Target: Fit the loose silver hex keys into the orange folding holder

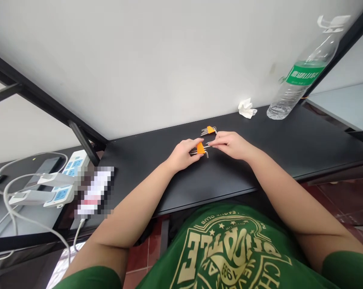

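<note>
Over the middle of the black table, my left hand (184, 154) is closed on an orange hex key holder (200, 148), with the thumb above and fingers below. Several silver hex keys pass through it, and one short bent end hangs out on its right side. Close by on the right, the fingertips of my right hand (231, 145) pinch a thin hex key (209, 145) that reaches to the holder. Whether its tip sits inside a slot is too small to tell. Just behind my hands lies a second hex key set (211, 129), also with an orange holder.
A large water bottle (302, 76) with a green label stands at the back right, beside a crumpled tissue (247, 108). On the left are a blurred phone (94, 190) with a cable, and a white power strip (70, 176) with chargers. The wall borders the black table (145, 172).
</note>
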Demonstrator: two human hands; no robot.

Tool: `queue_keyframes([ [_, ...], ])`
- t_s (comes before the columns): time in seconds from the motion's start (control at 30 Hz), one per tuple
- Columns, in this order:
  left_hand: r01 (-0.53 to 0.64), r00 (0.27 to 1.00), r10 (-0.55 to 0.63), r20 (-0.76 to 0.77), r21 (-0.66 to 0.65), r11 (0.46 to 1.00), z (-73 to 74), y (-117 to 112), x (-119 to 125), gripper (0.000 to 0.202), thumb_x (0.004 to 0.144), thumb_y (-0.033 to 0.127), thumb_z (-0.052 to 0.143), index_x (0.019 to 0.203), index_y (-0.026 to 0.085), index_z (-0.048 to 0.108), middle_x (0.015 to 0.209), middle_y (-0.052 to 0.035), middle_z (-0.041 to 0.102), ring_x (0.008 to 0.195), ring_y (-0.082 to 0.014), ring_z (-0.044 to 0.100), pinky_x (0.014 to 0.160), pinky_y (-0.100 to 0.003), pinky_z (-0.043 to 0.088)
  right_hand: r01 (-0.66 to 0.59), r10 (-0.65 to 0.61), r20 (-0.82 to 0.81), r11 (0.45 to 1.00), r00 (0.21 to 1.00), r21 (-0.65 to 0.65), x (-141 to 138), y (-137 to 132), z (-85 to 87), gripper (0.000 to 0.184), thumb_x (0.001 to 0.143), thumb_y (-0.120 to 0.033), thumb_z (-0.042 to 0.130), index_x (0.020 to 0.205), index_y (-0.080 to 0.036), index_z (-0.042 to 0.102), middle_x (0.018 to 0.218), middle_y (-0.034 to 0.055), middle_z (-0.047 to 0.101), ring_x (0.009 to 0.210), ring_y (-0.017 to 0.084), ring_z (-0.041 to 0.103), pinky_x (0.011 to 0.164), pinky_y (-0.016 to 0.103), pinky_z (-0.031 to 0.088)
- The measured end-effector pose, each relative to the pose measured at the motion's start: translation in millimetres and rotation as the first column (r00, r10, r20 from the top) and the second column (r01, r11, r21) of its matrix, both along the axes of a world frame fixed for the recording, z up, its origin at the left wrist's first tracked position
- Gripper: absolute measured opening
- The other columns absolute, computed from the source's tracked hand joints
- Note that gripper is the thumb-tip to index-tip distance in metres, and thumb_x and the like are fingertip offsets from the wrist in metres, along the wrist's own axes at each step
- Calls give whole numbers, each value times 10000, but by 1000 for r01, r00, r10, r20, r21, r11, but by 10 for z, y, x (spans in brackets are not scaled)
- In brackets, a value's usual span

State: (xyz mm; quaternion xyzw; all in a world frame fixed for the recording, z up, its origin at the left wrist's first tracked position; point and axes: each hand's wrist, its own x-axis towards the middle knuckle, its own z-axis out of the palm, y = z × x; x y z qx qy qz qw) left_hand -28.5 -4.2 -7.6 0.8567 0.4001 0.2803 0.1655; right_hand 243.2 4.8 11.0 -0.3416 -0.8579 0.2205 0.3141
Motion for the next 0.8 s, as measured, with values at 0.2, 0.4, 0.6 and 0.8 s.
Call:
queue_keyframes([
  [0.2, 32, 999, -31, -23, 56, 998, 50, -24, 52, 518, 897, 311, 732, 1400, 248, 625, 1152, -60, 743, 1036, -210, 682, 1010, -360, 534, -38, 38, 17, 999, 999, 0, -205, -84, 40, 237, 981, -222, 550, 1044, -205, 779, 974, 77, 681, 884, 215, 646, 839, 374, 530],
  [0.4, 19, 1000, -18, -17, 28, 999, 46, -26, 64, 559, 903, 358, 717, 1440, 266, 590, 1128, -50, 746, 1016, -210, 686, 977, -358, 545, -67, -29, -254, 930, 967, -362, -312, -81, -36, 200, 916, -252, 615, 1098, -195, 673, 991, 50, 702, 875, 188, 672, 797, 343, 570],
  [0.6, -8, 999, 11, -39, 95, 995, -9, -19, 64, 610, 900, 348, 734, 1477, 240, 569, 1004, -47, 724, 945, -208, 665, 979, -374, 536, -72, -55, -206, 826, 977, -558, -256, -36, -25, 179, 916, -362, 675, 927, -190, 724, 750, 10, 690, 677, 154, 633, 631, 286, 509],
  [0.8, -18, 996, 27, -82, 105, 994, 56, -60, 115, 643, 890, 314, 728, 1499, 219, 544, 969, -57, 671, 933, -224, 641, 945, -386, 546, -318, -75, -469, 639, 880, -700, -320, -35, -65, 286, 846, -412, 809, 866, -157, 682, 709, 7, 653, 613, 110, 577, 560, 239, 459],
])
